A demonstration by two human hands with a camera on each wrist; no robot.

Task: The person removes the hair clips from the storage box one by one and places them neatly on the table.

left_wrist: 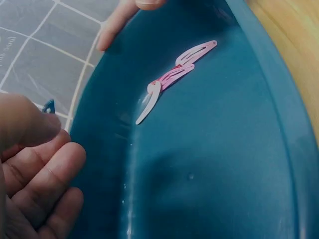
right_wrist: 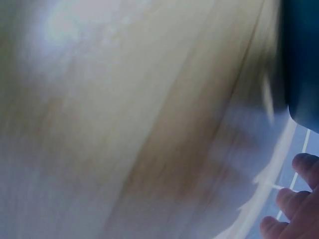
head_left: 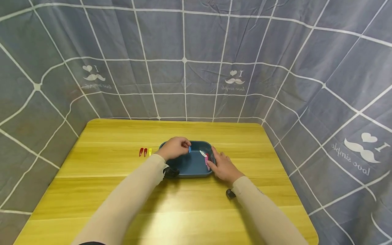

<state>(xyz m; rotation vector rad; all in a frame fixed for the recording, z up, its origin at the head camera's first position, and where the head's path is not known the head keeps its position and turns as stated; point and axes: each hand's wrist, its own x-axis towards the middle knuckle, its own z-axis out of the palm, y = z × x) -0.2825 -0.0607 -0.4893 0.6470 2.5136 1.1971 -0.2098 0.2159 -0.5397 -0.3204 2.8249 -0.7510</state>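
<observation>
My left hand [head_left: 175,148] pinches a small blue hair clip [head_left: 189,149] above the left part of a dark blue tray [head_left: 186,175]. Only the tip of that clip shows past the thumb in the left wrist view. A white hair clip [left_wrist: 149,103] and pink hair clips [left_wrist: 197,54] lie together inside the tray, with a bit of red between them. At the tray's right end, my right hand [head_left: 226,167] holds the wall, thumb over the inner side and index finger along the outside. Its other fingers [right_wrist: 291,199] reach out loosely beyond the tray.
On the wooden table [head_left: 116,197], left of the tray, two red hair clips [head_left: 145,152] and a yellow hair clip [head_left: 150,151] lie in a row. A grey curtain [head_left: 202,78] with white lines surrounds the table's back and sides.
</observation>
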